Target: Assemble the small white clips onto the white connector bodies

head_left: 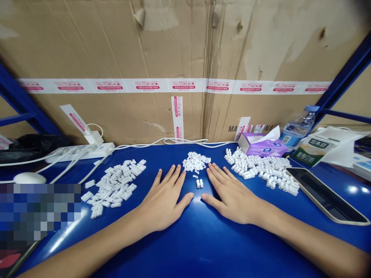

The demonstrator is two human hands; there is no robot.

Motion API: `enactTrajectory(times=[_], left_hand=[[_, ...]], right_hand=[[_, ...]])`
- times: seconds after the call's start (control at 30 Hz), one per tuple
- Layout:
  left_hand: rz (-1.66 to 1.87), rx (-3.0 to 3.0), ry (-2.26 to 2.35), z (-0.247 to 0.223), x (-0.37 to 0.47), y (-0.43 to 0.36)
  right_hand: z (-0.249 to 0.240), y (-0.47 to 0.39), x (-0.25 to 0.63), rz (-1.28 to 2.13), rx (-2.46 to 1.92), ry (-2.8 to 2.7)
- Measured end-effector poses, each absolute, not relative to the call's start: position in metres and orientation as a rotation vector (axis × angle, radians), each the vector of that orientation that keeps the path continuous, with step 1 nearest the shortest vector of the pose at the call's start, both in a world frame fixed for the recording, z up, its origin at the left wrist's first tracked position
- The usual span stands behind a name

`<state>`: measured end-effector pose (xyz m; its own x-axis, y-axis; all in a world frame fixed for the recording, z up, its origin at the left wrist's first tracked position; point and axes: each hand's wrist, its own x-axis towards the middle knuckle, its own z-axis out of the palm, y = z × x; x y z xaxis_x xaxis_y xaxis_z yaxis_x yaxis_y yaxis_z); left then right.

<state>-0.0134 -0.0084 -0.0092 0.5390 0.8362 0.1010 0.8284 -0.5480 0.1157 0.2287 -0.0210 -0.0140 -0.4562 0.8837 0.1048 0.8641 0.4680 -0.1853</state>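
Observation:
Both palms rest flat on the blue table (185, 247). My left hand (164, 199) has its fingers stretched forward and holds nothing. Opposite it, my right hand (230, 193) lies the same way, also holding nothing. Between the two sets of fingertips is a small heap of tiny white plastic pieces (195, 161). Just in front of that heap, between the thumbs, stands a white two-part plastic piece (199, 183). Left of my left hand spreads a pile of flat white plastic pieces (116, 183). Rows of white plastic pieces (261, 170) lie beyond my right hand.
A phone (327, 197) lies at the right, near a purple tissue pack (262, 144), a water bottle (298, 125) and a carton (315, 148). A power strip (81, 151) with cables sits back left. A cardboard wall (130, 116) closes the rear.

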Motion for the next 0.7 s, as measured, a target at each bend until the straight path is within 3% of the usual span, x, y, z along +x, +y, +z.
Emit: enactTrajectory(times=[0.7], left_hand=[[0.289,2.778,1.456,-0.0148,-0.0165,-0.0056]], right_hand=[[-0.0083,-0.0208,0.2305,0.243,-1.483,-2.480]])
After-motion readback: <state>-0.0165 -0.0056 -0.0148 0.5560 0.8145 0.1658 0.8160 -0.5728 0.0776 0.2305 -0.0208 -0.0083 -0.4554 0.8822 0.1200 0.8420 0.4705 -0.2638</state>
